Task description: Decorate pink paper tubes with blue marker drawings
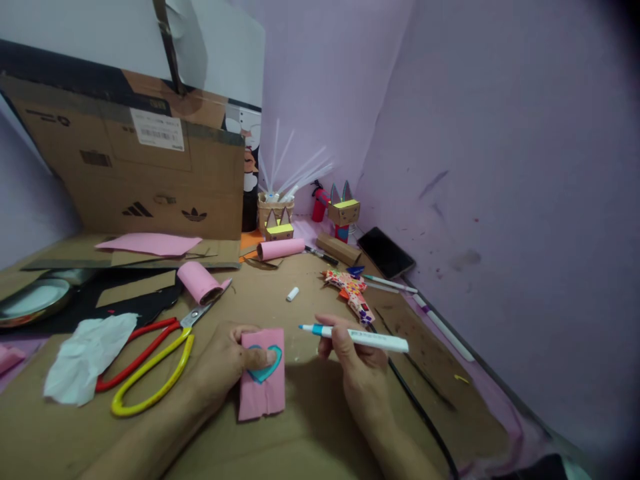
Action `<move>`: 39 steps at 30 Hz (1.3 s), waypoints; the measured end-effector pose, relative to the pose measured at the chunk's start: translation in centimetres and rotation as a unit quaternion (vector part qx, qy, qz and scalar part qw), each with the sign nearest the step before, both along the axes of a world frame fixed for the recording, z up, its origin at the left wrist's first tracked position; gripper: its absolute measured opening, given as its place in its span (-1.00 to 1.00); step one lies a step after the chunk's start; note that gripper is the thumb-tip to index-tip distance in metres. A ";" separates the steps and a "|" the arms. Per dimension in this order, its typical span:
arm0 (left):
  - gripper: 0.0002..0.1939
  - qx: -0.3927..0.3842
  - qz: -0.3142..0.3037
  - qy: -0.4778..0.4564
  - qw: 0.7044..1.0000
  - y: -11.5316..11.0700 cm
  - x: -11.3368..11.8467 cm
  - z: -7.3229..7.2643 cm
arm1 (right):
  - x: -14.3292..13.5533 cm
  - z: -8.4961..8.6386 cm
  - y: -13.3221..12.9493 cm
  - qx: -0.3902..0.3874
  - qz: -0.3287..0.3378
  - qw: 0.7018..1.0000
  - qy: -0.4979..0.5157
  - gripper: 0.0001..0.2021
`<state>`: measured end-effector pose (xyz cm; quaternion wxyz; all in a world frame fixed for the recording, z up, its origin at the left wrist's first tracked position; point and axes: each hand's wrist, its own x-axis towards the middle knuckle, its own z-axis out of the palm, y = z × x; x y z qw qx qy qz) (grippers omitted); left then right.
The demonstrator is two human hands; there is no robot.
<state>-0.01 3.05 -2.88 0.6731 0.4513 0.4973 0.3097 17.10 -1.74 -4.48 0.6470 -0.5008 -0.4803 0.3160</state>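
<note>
My left hand (pixel 225 367) grips a flat pink paper piece (pixel 263 403), thumb pressed on its face and the other fingers mostly hidden at its left edge. A blue heart outline (pixel 259 376) shows on the paper, partly covered by the thumb. In my right hand (pixel 363 380) is a white marker (pixel 375 339), held between thumb and fingers. Its uncapped blue tip points left, above and apart from the paper. Beyond the hands lies a small white cylinder (pixel 293 294) resembling a cap.
Scissors (pixel 150 373) with red and yellow handles lie left, by crumpled tissue (pixel 87 360) and a pink tube (pixel 200 283). A cardboard box (pixel 150 173) stands behind. To the right are a floral paper piece (pixel 350 290), a black cable (pixel 420 407) and a phone (pixel 386 252).
</note>
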 end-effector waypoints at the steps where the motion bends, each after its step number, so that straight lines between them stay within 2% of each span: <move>1: -0.81 -0.001 0.001 -0.002 1.000 0.0 0.0 0.0 | 0.0 0.1 -0.1 0.005 -0.001 1.000 -0.017 -0.72; 8: -0.79 0.003 0.006 0.004 1.000 -0.1 0.2 0.4 | -0.5 -0.3 -0.5 -0.002 0.056 0.993 -0.101 -0.82; 14: -0.74 0.001 0.003 0.007 1.000 0.1 0.0 -0.2 | -1.0 -1.0 -0.5 0.003 0.103 0.992 -0.078 -0.87; 25: -0.74 0.006 -0.009 0.004 1.000 0.3 -0.1 -0.6 | -1.3 -0.4 -0.4 0.020 0.116 0.989 -0.085 -0.94; 39: -0.79 0.007 0.008 0.013 1.000 0.1 0.0 0.1 | -1.2 -0.7 -0.3 0.001 0.082 0.989 -0.121 -0.88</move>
